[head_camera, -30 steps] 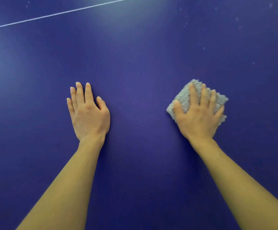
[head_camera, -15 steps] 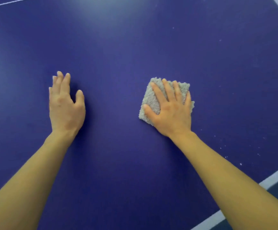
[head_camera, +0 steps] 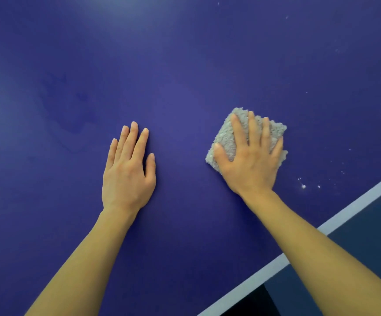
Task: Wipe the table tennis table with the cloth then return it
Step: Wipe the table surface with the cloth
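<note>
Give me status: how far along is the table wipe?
Done: hard to call; a faint smear left of the left hand hints at a wiped patch. In hand: the right hand presses flat on the grey cloth on the table; the left hand rests flat beside it. Left: white specks near the white edge line, then returning the cloth.
</note>
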